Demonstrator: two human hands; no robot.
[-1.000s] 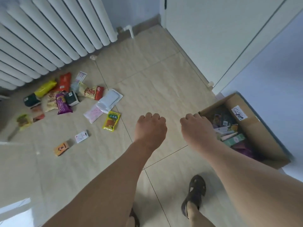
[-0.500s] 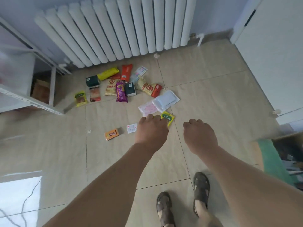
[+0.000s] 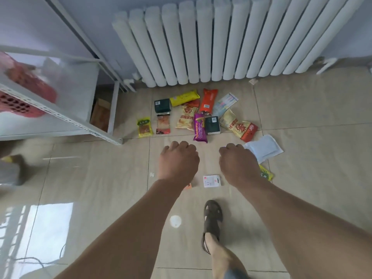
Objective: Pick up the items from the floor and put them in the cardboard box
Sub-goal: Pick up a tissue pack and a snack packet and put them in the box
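Head view: crinkly foil packets (image 3: 184, 117) litter glossy tiles (image 3: 312, 158).

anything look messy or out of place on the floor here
Yes: snack packets lie strewn on the tiled floor before the radiator, some overlapping, like the purple packet across its neighbours. A small white card lies apart nearer the feet. Nothing looks spilled or torn.

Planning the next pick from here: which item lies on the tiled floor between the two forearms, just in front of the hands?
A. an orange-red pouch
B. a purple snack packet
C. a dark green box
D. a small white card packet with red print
D: the small white card packet with red print lies on the tile between the wrists, while the other three sit farther off near the white radiator.
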